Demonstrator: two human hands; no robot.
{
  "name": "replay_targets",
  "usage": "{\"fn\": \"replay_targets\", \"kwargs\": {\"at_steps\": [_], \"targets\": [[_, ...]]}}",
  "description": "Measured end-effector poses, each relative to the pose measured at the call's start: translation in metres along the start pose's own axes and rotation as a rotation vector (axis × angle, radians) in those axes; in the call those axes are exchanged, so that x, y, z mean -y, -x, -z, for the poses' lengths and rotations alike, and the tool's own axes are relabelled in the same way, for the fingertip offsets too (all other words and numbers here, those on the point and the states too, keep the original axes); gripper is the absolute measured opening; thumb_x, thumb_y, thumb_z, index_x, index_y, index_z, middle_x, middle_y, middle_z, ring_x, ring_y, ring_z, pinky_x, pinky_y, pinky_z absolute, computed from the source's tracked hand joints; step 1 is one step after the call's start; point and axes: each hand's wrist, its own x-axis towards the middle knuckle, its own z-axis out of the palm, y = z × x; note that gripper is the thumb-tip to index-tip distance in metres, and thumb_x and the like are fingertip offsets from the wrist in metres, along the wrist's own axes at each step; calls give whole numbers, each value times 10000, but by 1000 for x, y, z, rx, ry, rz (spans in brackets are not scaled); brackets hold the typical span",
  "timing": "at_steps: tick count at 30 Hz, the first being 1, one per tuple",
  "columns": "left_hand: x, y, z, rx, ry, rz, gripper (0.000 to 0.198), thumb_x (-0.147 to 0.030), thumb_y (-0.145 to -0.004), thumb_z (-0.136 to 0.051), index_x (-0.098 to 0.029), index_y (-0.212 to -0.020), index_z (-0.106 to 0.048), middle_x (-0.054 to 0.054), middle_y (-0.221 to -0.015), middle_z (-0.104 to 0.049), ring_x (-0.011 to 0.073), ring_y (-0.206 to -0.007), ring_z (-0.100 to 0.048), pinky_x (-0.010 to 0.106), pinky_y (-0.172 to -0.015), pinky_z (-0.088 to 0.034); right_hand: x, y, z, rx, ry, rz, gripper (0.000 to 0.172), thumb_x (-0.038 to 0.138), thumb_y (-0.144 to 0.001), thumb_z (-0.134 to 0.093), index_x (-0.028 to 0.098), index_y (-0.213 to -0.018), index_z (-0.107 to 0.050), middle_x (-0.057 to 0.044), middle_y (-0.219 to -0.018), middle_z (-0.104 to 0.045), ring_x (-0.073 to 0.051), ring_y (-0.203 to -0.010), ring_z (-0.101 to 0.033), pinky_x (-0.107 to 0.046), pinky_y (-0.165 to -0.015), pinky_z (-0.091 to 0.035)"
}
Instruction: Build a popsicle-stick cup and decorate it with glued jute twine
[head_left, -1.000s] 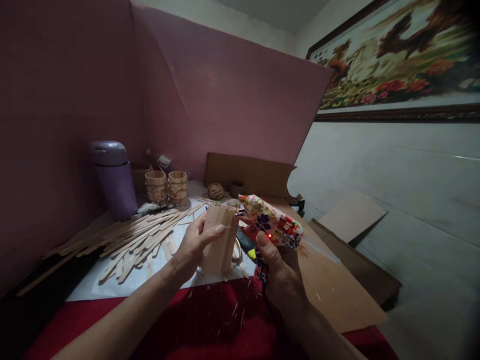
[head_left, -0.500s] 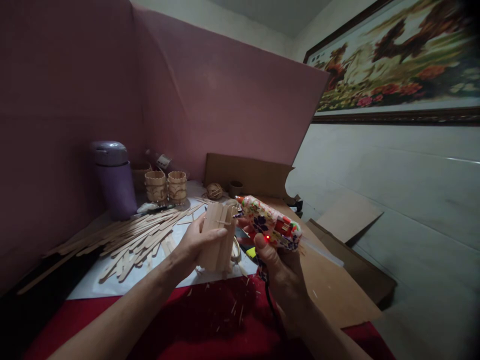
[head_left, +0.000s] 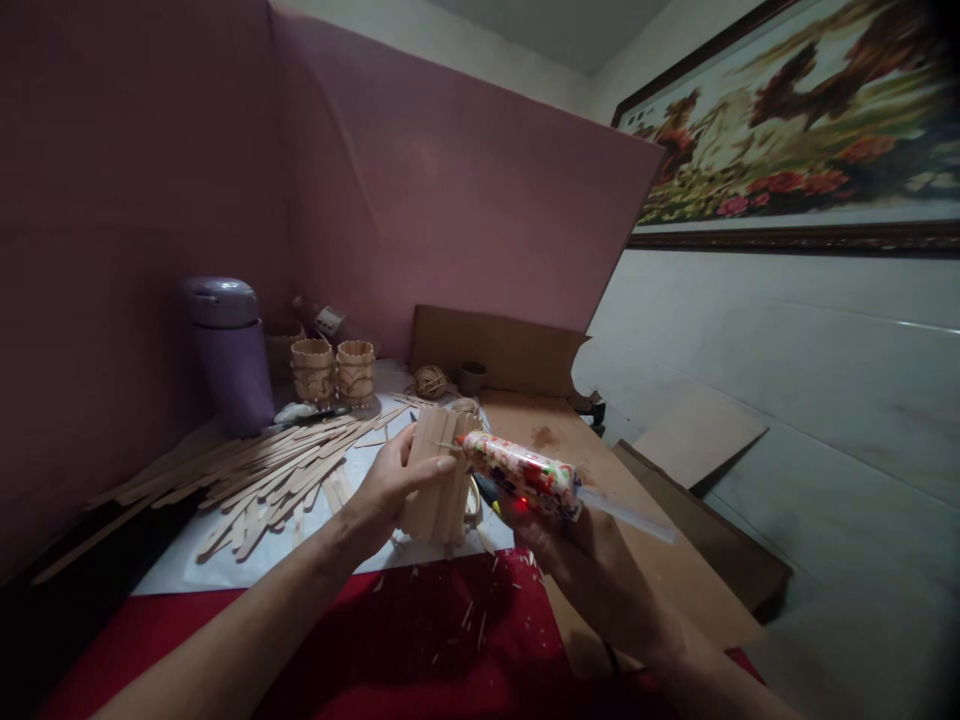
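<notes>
My left hand [head_left: 390, 488] grips an upright holder made of wooden craft sticks [head_left: 442, 478], thumb laid across its front. My right hand [head_left: 577, 545] holds a flower-patterned hot glue gun [head_left: 521, 472] tilted over, its nozzle touching the upper right side of the stick holder. A red light glows on the gun, and a clear glue stick [head_left: 626, 512] juts from its back end.
Loose craft sticks [head_left: 255, 475] lie spread on white paper at left. Behind them stand a purple flask [head_left: 229, 352], two small finished stick cups [head_left: 334, 370], a twine ball [head_left: 430, 381] and cardboard [head_left: 495, 345]. A pink board [head_left: 450, 190] walls the back. Red cloth [head_left: 420, 640] covers the front.
My right hand has rolled the glue gun flatter and lowered it, bringing the nozzle against the stick holder. The left hand keeps its hold.
</notes>
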Motion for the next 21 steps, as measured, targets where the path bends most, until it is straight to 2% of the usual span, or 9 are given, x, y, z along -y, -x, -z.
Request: {"fn": "replay_targets", "kwargs": {"at_steps": [5,10,15,21], "targets": [[-1,-1,0,-13,-25,-4,537,-387,-674,-757,-142,-1105,-551,88,-968,-639,193,-818,-587,302,-692,-495,-3,-2,1,3,-8,-27,350,465,-906,-491,200,-1021,-687,-42,-771,-651,-177,-731,-603,-269,-585,-476],[-1,-1,-1,-16,-20,-2,544,-395,-654,-764,-146,-1091,-558,84,-946,-641,191,-792,-583,299,-668,-492,-4,-4,2,24,-27,-21,332,471,-895,-503,192,-954,-672,-39,-758,-646,-185,-751,-611,-268,-581,-478],[-1,0,-1,-14,-10,1,537,-399,-656,-760,-157,-1094,-566,86,-958,-649,203,-805,-593,307,-674,-501,-1,-6,2,38,-26,-22,327,456,-903,-502,193,-1012,-662,-56,-906,-684,-189,-822,-623,-302,-698,-505],[-1,-1,-1,-18,-11,6,537,-397,-661,-757,-154,-1096,-556,88,-952,-641,201,-797,-591,317,-677,-502,-4,-8,1,36,-15,-44,344,460,-898,-501,203,-1047,-676,-50,-876,-696,-190,-775,-623,-312,-681,-510]]}}
